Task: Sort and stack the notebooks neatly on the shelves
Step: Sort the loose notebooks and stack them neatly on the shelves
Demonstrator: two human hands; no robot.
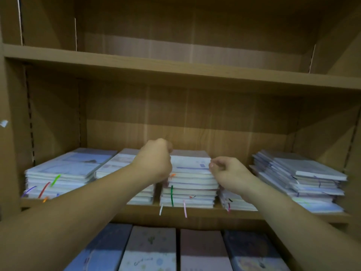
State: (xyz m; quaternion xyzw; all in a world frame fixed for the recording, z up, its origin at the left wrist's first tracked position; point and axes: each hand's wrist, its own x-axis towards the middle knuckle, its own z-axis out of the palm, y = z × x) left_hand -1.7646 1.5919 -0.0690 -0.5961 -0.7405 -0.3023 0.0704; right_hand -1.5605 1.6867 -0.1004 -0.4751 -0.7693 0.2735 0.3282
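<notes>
The middle stack of notebooks sits dead centre on the shelf, with other stacks at nine and three o'clock. The left hand curls round its nine o'clock side. The right hand crooks at the three o'clock edge, its grip unclear. They are probably squaring the stack.

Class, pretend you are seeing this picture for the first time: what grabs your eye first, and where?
Reaching in from below, the left hand and right hand curl at either side of the middle stack of pale notebooks on the brown wooden shelf. From the stacks' front edges hang bright ribbon bookmarks, green, red and pink.
</notes>
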